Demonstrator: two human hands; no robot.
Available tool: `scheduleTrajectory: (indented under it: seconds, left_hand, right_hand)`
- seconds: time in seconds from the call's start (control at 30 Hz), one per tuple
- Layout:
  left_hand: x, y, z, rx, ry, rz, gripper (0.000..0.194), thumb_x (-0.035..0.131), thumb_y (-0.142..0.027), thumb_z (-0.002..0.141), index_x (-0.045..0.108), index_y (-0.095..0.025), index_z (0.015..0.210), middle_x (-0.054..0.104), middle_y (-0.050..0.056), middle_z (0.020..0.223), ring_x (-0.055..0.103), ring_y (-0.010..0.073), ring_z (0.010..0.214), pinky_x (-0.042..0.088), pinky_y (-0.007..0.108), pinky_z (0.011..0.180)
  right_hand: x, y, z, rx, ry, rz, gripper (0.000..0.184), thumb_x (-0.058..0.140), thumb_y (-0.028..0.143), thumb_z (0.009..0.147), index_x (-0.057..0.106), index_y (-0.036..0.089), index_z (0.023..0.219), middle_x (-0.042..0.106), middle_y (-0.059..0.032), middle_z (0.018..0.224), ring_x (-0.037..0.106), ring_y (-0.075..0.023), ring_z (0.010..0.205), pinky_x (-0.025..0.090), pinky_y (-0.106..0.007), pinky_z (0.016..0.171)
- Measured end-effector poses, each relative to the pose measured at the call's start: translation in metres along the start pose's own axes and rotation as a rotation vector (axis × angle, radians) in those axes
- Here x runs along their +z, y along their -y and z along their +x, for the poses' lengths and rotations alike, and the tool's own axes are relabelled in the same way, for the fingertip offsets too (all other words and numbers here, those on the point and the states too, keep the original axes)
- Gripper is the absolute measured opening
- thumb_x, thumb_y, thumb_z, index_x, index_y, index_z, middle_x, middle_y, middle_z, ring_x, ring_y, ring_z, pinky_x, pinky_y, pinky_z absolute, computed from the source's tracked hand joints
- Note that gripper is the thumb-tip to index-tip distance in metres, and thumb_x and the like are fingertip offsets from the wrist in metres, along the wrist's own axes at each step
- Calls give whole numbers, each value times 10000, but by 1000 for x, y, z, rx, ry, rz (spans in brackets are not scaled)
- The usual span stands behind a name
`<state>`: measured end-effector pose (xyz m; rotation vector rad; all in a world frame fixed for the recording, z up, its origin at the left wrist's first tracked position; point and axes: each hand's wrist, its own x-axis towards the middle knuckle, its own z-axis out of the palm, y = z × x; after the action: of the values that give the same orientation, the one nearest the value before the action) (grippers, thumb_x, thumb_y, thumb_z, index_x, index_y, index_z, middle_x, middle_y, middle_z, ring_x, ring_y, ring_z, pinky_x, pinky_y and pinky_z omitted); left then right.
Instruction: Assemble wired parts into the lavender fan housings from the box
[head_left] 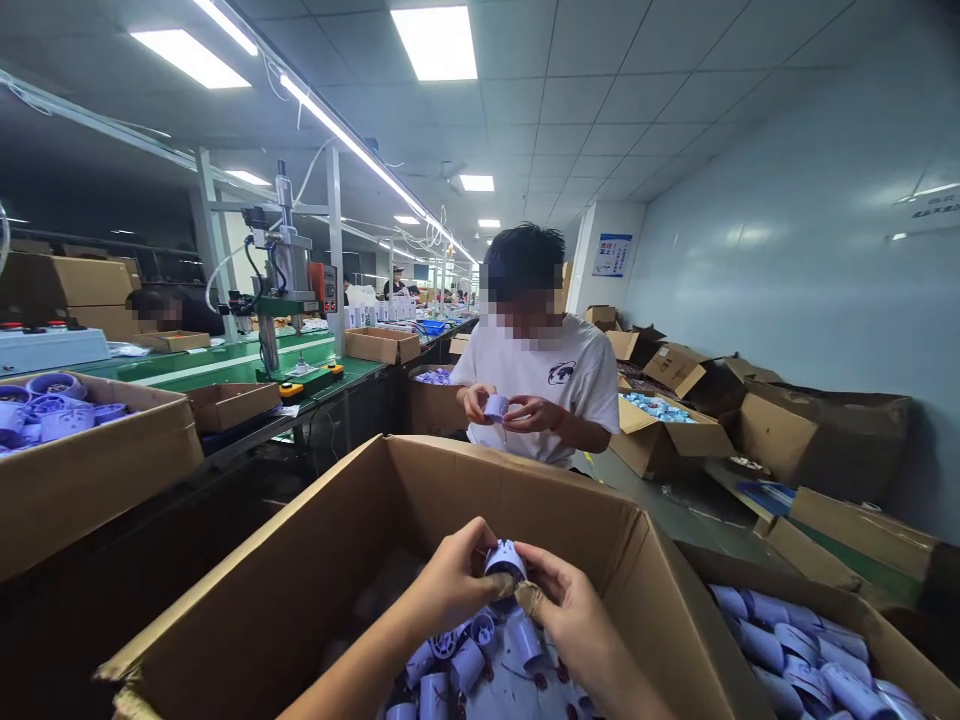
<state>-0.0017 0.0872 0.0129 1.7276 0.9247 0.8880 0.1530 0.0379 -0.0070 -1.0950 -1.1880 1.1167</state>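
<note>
Between my two hands, over a large cardboard box (510, 460), is a lavender plastic cylindrical housing (507, 556). My left hand (459, 572) grips it from the left, thumb at its near side. From the right, my right hand (559, 590) holds the same housing with fingers and thumb. Both thumbs have tan coverings on their tips. Below my hands, several loose lavender housings (466, 662) lie in the box, some with thin dark red wires. The inside of the held housing is partly hidden by my thumbs.
Opposite me, a person in a white shirt (536, 380) holds a similar housing (496, 407). Boxes of lavender parts stand at the left (90, 470) and right (810, 640). A bench press (285, 270) stands on the green workbench (360, 375). More cartons (817, 430) line the right wall.
</note>
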Motion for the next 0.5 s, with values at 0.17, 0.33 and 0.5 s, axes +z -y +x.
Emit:
scheduleTrajectory:
  seconds: [0.17, 0.33, 0.5]
  left_hand:
    - [2, -1, -8, 53, 25, 193, 288, 522, -10, 588, 460, -196, 799, 512, -71, 669, 441, 98, 629, 302, 187, 532]
    - [4, 3, -13, 63, 70, 270, 412, 506, 39, 532, 421, -208, 850, 551, -72, 699, 450, 97, 631, 276, 181, 529]
    - [8, 8, -11, 92, 45, 273, 341, 501, -3, 580, 426, -208, 841, 558, -60, 671, 460, 106, 604, 287, 188, 518]
  right_hand:
    - [3, 8, -4, -60, 61, -191, 392, 638, 175, 681, 685, 172, 1070, 694, -76, 1095, 612, -247, 1074, 480, -373, 934]
    - [9, 21, -10, -123, 188, -398, 344, 529, 80, 669, 727, 184, 930, 671, -37, 919, 614, -217, 916, 502, -305, 795]
    - [10, 21, -8, -115, 126, -429, 384, 521, 70, 655, 722, 179, 964, 686, -42, 961, 616, -224, 943, 476, -328, 850]
